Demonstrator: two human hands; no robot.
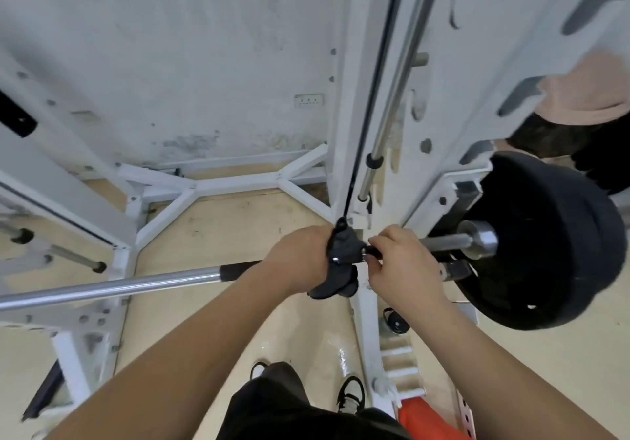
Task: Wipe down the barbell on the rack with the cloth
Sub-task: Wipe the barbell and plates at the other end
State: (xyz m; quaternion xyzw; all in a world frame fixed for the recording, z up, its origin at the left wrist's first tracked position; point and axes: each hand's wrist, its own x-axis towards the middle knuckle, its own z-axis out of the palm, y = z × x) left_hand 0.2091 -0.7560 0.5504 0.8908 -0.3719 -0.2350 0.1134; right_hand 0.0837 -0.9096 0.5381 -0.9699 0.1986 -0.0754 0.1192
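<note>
Head view: the left hand is clasping a crumpled dark cloth in its grip on the chrome steel barbell lying across the white metal rack, while the right hand is gripping the barbell just beside it.

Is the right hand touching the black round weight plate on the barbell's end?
Apart. The head view shows a stretch of bare steel barbell between the right hand and the black round weight plate.
</note>
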